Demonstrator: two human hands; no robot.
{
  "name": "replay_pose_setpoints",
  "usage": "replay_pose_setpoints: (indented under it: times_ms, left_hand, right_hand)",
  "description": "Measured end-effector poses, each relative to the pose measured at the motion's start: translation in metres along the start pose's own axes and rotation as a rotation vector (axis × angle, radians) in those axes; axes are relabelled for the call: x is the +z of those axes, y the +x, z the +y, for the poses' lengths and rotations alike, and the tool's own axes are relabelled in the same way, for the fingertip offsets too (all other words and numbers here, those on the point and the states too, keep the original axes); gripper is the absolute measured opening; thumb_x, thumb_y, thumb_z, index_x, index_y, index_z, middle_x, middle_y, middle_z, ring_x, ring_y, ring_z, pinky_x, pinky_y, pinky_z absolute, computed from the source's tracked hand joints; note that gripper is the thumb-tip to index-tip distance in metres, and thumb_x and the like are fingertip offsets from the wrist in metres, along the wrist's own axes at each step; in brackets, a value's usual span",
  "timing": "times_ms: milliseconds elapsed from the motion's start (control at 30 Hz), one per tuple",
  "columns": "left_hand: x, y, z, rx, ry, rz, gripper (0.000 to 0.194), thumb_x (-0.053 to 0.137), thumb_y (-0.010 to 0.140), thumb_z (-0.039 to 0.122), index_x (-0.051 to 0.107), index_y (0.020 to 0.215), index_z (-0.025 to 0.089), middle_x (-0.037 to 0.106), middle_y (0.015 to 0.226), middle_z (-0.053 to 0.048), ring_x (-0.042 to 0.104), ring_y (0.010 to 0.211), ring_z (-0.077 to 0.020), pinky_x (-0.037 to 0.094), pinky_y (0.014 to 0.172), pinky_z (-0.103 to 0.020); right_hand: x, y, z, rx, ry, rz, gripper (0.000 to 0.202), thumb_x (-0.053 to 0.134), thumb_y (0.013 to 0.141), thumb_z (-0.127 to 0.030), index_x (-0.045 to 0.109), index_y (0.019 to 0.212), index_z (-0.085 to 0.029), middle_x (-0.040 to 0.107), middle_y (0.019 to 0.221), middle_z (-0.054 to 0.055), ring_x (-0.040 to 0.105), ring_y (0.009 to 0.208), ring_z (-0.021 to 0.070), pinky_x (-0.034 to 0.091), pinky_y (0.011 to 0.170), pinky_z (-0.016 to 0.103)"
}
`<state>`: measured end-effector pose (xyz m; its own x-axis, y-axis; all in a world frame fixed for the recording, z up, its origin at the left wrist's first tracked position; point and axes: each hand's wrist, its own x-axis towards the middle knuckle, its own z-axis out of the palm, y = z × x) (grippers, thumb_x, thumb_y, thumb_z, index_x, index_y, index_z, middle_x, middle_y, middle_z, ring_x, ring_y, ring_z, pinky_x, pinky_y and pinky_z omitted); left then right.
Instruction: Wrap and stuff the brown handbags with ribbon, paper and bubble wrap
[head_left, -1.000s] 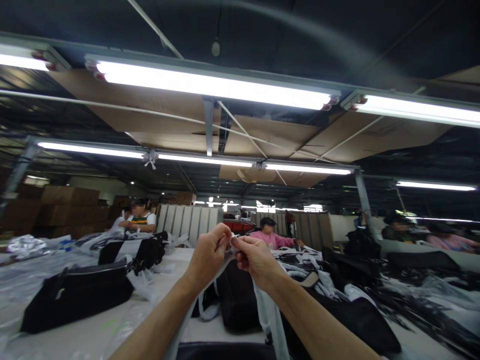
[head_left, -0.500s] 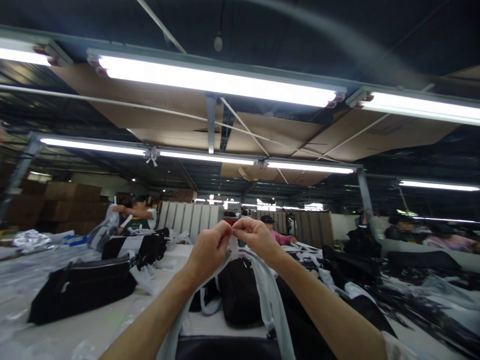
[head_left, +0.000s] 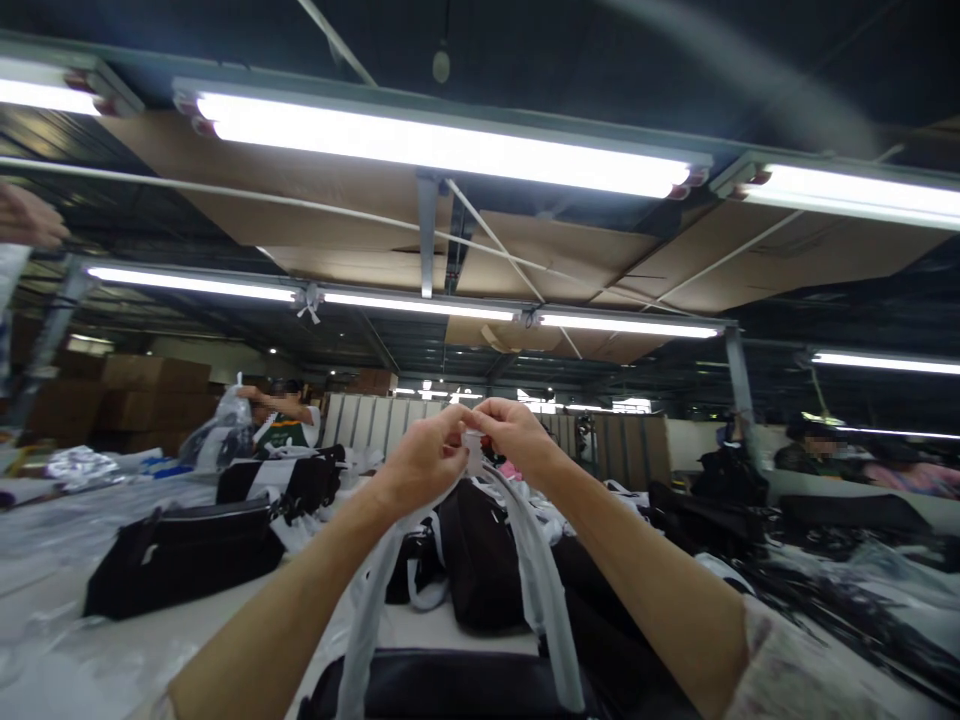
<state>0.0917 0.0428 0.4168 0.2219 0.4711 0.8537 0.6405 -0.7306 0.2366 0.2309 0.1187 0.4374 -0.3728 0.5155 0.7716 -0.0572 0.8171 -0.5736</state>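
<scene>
My left hand and my right hand meet fingertip to fingertip at the top of the handles, both closed in a pinch. Between them is a small whitish, translucent wrapping strip; its exact form is partly hidden by my fingers. Below, the handles are wrapped in white material and arch down to a black handbag in front of me. Just beyond it, another black bag rests on the table, with a white-wrapped strap beside it.
A black bag lies on the left of the table among clear plastic film. More dark bags and straps cover the right. A co-worker handles a plastic-covered item back left. Another person's hand shows at the left edge.
Both my hands have risen slightly, still pinching together, and more of the handbag shows below. Another person's hand has come further into view at the left edge.
</scene>
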Motion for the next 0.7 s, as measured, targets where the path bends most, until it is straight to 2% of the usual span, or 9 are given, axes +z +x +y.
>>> replay_pose_setpoints:
  times_ms: [67,133,233,300,400,467,533,633,700]
  left_hand:
    - [0.001,0.000,-0.008,-0.023,-0.108,-0.003,0.014,0.052,0.079,0.019,0.061,0.090,0.018,0.065,0.079,-0.002,0.060,0.072,-0.0146,0.047,0.066,-0.024]
    - [0.001,0.001,-0.016,-0.041,-0.120,-0.006,0.012,0.051,0.083,0.025,0.059,0.083,0.017,0.063,0.074,-0.002,0.059,0.069,-0.0145,0.046,0.064,-0.024]
    - [0.005,-0.002,-0.021,-0.047,-0.110,-0.067,0.011,0.050,0.083,0.024,0.058,0.078,0.018,0.060,0.070,0.000,0.057,0.066,-0.0136,0.044,0.064,-0.024]
    - [0.015,-0.013,-0.018,-0.029,-0.077,-0.176,0.009,0.053,0.080,0.018,0.060,0.074,0.019,0.060,0.069,0.002,0.056,0.065,-0.0128,0.042,0.064,-0.023]
    - [0.042,-0.040,-0.012,-0.003,0.008,-0.368,0.014,0.061,0.068,0.008,0.062,0.065,0.022,0.057,0.058,0.005,0.049,0.054,-0.0119,0.035,0.056,-0.022]
    - [0.054,-0.055,-0.013,-0.014,0.079,-0.381,0.018,0.059,0.067,0.005,0.062,0.064,0.023,0.053,0.052,0.005,0.043,0.049,-0.0128,0.030,0.052,-0.024]
    - [0.055,-0.059,-0.017,-0.037,0.133,-0.299,0.017,0.054,0.075,0.009,0.062,0.069,0.022,0.055,0.057,0.003,0.047,0.053,-0.0148,0.031,0.055,-0.025]
    - [0.036,-0.048,-0.025,-0.033,0.152,-0.176,0.018,0.045,0.086,0.017,0.061,0.079,0.020,0.062,0.070,-0.001,0.055,0.065,-0.0159,0.036,0.063,-0.025]
    - [0.021,-0.038,-0.026,-0.002,0.145,-0.161,0.019,0.042,0.088,0.018,0.060,0.081,0.020,0.063,0.072,0.000,0.056,0.066,-0.0144,0.038,0.066,-0.025]
  right_hand:
    - [0.001,-0.005,-0.001,0.027,0.035,-0.024,0.031,0.065,0.067,-0.048,0.059,0.063,-0.018,0.048,0.053,-0.006,0.038,0.051,0.0092,0.029,0.050,0.024]
    - [0.005,-0.010,0.002,0.049,0.058,-0.033,0.029,0.066,0.066,-0.045,0.059,0.061,-0.018,0.047,0.051,-0.006,0.036,0.049,0.0082,0.027,0.048,0.023]
    - [0.008,-0.010,0.009,0.071,0.081,0.010,0.025,0.070,0.065,-0.038,0.059,0.058,-0.017,0.046,0.049,-0.006,0.035,0.047,0.0073,0.025,0.045,0.022]
    - [0.005,-0.001,0.009,0.070,0.108,0.091,0.025,0.070,0.069,-0.036,0.058,0.059,-0.017,0.046,0.049,-0.006,0.035,0.046,0.0068,0.024,0.043,0.021]
    - [-0.009,0.019,-0.005,0.025,0.158,0.237,0.024,0.066,0.080,-0.035,0.056,0.066,-0.018,0.046,0.053,-0.007,0.035,0.046,0.0057,0.023,0.042,0.019]
    - [-0.020,0.029,-0.018,0.007,0.158,0.243,0.021,0.067,0.083,-0.030,0.057,0.069,-0.017,0.051,0.057,-0.006,0.038,0.047,0.0050,0.025,0.041,0.017]
    - [-0.028,0.029,-0.025,0.046,0.125,0.163,0.021,0.068,0.084,-0.029,0.062,0.070,-0.015,0.059,0.062,-0.001,0.046,0.049,0.0061,0.030,0.042,0.017]
    - [-0.029,0.011,-0.017,0.302,0.059,-0.065,0.039,0.064,0.085,-0.049,0.070,0.075,-0.012,0.071,0.077,0.010,0.061,0.061,0.0138,0.043,0.047,0.021]
    - [-0.025,-0.005,-0.004,0.410,0.076,-0.228,0.049,0.062,0.082,-0.059,0.073,0.083,-0.012,0.073,0.086,0.012,0.065,0.070,0.0170,0.047,0.053,0.023]
